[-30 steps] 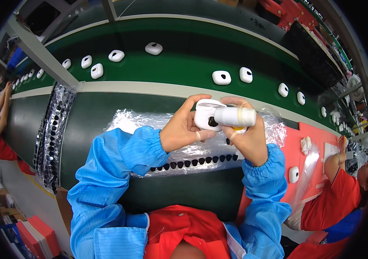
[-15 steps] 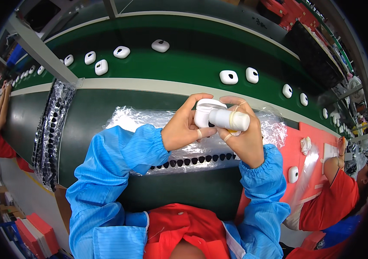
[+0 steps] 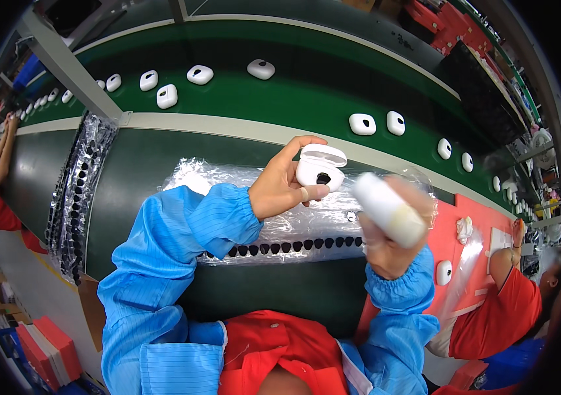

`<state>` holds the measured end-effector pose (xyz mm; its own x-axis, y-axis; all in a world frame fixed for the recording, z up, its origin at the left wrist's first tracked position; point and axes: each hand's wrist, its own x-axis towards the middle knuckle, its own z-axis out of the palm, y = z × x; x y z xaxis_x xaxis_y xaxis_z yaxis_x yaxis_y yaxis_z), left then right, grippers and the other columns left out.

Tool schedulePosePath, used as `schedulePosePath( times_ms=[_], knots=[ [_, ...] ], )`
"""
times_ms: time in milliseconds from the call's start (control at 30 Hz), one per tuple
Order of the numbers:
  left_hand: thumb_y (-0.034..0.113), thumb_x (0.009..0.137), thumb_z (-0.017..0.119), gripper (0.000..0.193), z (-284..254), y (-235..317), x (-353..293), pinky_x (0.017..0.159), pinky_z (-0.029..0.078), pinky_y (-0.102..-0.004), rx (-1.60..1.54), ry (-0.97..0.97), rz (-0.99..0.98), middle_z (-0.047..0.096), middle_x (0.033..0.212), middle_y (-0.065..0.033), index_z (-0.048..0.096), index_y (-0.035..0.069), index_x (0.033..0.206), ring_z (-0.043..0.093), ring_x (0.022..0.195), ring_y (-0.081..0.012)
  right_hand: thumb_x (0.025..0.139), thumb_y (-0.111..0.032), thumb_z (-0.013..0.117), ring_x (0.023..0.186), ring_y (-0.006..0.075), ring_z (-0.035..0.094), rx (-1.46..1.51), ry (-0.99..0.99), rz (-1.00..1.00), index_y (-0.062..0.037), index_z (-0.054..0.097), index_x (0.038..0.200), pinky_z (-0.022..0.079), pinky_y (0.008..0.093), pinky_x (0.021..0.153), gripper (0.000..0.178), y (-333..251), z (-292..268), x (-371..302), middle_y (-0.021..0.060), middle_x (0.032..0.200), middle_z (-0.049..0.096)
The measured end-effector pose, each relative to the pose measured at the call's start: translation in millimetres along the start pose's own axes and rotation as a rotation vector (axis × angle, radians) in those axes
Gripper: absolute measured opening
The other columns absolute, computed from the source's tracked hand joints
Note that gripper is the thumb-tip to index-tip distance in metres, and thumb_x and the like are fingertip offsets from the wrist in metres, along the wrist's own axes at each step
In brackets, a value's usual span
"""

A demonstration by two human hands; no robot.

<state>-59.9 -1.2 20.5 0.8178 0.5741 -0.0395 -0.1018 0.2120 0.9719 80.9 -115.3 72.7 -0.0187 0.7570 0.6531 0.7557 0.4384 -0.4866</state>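
Observation:
My left hand grips a small white earbud case, its lid raised and a black patch on its front. A white cylinder, blurred by motion, is in my right hand; whether it is a bottle or a roller I cannot tell. It is apart from the case, to its right. Beneath both hands lies a clear plastic sheet bearing a row of black pieces along its near edge.
Beyond the bench edge runs a green conveyor belt carrying several white cases. More strips of black pieces lie at the left, beside a metal post. On a pink mat to the right sits another case, near a co-worker's arm.
My right hand has drawn the white cylinder away from the case, to the right and nearer me. The case front now shows uncovered. Cases on the belt have shifted slightly right.

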Motion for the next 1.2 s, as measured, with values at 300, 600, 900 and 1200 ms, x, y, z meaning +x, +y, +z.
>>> schedulePosePath(
  times_ms=[300, 600, 900, 1200],
  knots=[
    [-0.003, 0.073, 0.063, 0.063, -4.5, -7.0, 3.2, 0.063, 0.05, -0.0286, -0.089, -0.011, -0.014, 0.053, 0.103, -0.0112, 0.028, 0.007, 0.124, 0.057, 0.085, -0.0164, 0.074, -0.005, 0.065, 0.079, 0.0194, 0.062, 0.262, -0.014, 0.35, -0.0008, 0.048, 0.101, 0.048, 0.0269, 0.067, 0.032, 10.9, 11.8, 0.9, 0.0124, 0.085, 0.061],
    [-0.008, 0.068, 0.064, 0.071, -6.1, -16.7, 5.8, 0.077, 0.05, -0.0309, -0.085, -0.06, 0.094, 0.056, 0.101, -0.0169, 0.024, 0.008, 0.123, 0.058, 0.093, -0.0215, 0.074, -0.005, 0.065, 0.083, 0.0188, 0.061, 0.109, 0.078, 0.279, -0.0008, 0.048, 0.102, 0.048, 0.0276, 0.071, 0.033, 13.1, -4.5, 6.5, 0.012, 0.09, 0.06],
    [-0.012, 0.067, 0.061, 0.068, -12.4, -13.5, 4.4, 0.081, 0.049, -0.0319, -0.047, -0.038, 0.084, 0.055, 0.103, -0.0157, 0.027, 0.009, 0.122, 0.056, 0.099, -0.0232, 0.075, -0.005, 0.064, 0.085, 0.0145, 0.055, 0.166, 0.039, 0.366, -0.0013, 0.047, 0.104, 0.044, 0.0254, 0.074, 0.034, 9.2, 0.2, 7.7, 0.0089, 0.092, 0.056],
    [0.029, 0.059, 0.076, 0.059, -41.3, -27.3, 22.7, 0.078, 0.045, -0.032, 0.908, 0.152, 0.118, 0.053, 0.097, -0.011, 0.05, 0.008, 0.108, 0.055, 0.089, -0.0252, 0.075, -0.002, 0.062, 0.088, 0.0157, 0.054, 0.256, 0.039, 0.509, -0.0013, 0.047, 0.104, 0.043, 0.0265, 0.078, 0.032, 4.2, 1.0, 9.8, 0.0095, 0.094, 0.055]
  ],
)
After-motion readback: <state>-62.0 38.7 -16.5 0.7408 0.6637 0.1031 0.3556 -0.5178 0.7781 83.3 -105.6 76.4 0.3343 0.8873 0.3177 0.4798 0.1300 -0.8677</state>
